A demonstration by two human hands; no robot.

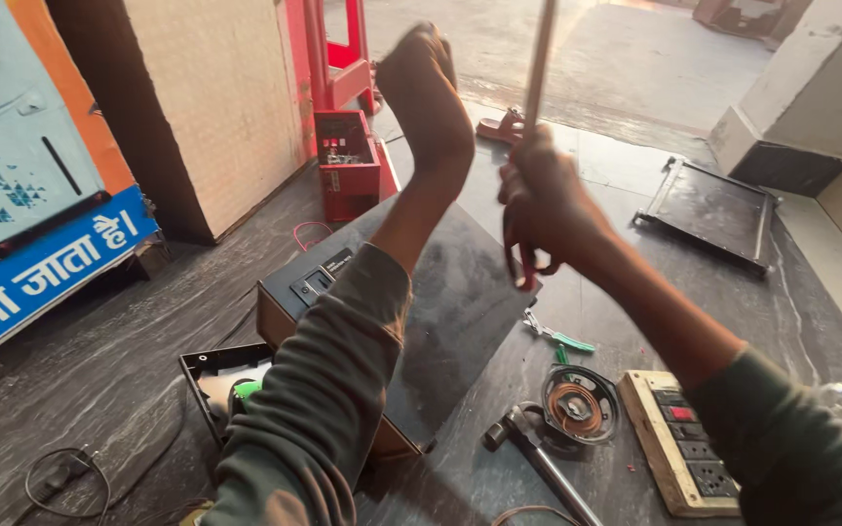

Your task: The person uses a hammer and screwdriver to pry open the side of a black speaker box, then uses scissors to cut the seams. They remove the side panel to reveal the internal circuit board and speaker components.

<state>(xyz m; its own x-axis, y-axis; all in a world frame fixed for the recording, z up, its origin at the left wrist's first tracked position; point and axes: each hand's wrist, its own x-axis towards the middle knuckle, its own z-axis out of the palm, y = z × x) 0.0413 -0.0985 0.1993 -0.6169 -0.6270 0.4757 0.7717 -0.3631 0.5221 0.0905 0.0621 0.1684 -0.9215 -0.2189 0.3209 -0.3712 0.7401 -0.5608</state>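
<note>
Raised above the floor at left of centre, the left hand [428,93] is turned back-on to the camera with fingers curled loosely, holding nothing that shows; whether it grips anything on its far side I cannot tell. Below it lies a dark flat-topped cabinet [440,312] with wooden sides, and by its near corner an opened black box [209,362]. Just right, the right hand [543,200] is clenched around a long pale metal rod [538,63] that stands nearly upright and runs out of the top of the view; a red part shows under the fist. In my judgement the rod could slip or swing down onto the cabinet or the loose speaker [579,404], pliers [559,337] and socket strip [682,453] beneath, since both arms are held high over cluttered ground.
</note>
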